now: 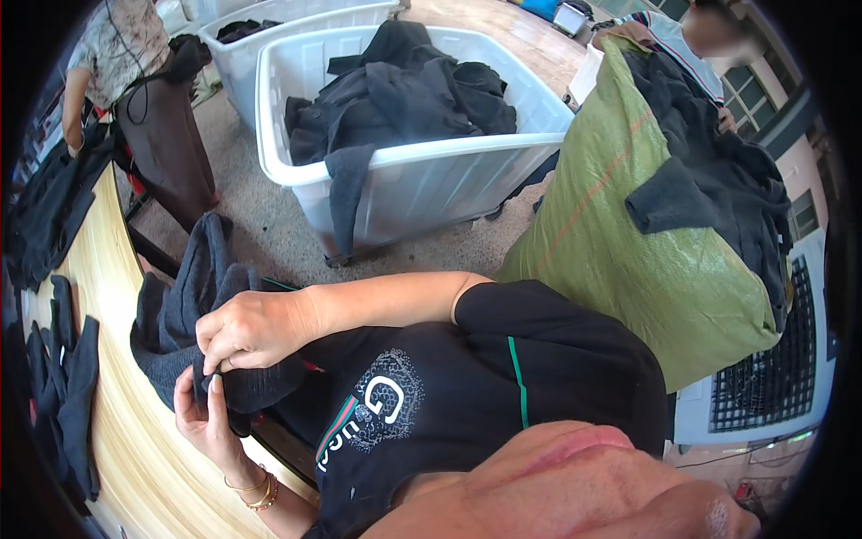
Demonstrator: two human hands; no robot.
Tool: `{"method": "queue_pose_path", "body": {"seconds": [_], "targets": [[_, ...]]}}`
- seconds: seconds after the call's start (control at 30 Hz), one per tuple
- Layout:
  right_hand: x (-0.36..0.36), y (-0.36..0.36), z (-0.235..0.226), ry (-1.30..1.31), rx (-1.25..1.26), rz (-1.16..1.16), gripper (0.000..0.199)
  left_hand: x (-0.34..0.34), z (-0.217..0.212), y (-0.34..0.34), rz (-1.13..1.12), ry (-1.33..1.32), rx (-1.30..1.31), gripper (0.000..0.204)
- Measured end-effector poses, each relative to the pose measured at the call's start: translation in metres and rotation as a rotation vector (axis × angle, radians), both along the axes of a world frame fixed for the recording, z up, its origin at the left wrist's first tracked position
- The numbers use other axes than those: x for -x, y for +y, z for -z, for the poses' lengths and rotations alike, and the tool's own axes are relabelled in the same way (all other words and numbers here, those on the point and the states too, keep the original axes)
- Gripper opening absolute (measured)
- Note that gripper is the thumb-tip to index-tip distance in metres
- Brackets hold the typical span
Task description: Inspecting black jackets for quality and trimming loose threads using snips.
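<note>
A dark charcoal knit garment [171,310] hangs bunched over the edge of the pale wooden table [126,377], against the front of my black shirt. My right hand [251,332] reaches across from above, its fingers closed in a pinch on the ribbed edge. Just below it, my left hand [208,422], with bracelets on the wrist, pinches the same edge between thumb and fingers. The fingertips of both hands nearly meet. Whatever small detail lies between them is too small to make out.
Dark garments [67,395] lie along the table's far left. A translucent white tub [431,171] heaped with dark knitwear [404,99] stands ahead, another tub [238,76] behind it. At right are a green woven sack [602,260] of garments and a black-grilled unit [763,386]. Two people work nearby.
</note>
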State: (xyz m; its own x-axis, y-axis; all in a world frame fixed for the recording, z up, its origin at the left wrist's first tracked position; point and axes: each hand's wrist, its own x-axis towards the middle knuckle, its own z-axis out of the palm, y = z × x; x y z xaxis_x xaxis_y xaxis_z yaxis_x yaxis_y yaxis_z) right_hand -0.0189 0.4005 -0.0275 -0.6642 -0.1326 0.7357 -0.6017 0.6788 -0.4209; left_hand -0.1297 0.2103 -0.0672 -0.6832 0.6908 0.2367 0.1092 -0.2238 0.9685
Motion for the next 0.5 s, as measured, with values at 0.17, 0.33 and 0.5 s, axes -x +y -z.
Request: {"method": "queue_pose_path", "body": {"seconds": [0.17, 0.33, 0.5], "targets": [[-0.006, 0.002, -0.007, -0.033, -0.085, 0.017, 0.012, 0.006, 0.001, -0.001, 0.035, 0.060, 0.017, 0.029], [-0.012, -0.003, -0.022, -0.085, -0.106, 0.040, 0.027, 0.007, -0.010, -0.009, 0.049, 0.293, 0.082, 0.030], [-0.019, -0.006, -0.033, -0.093, -0.114, -0.031, 0.047, -0.003, -0.031, -0.011, 0.045, 0.614, 0.087, 0.031]]}}
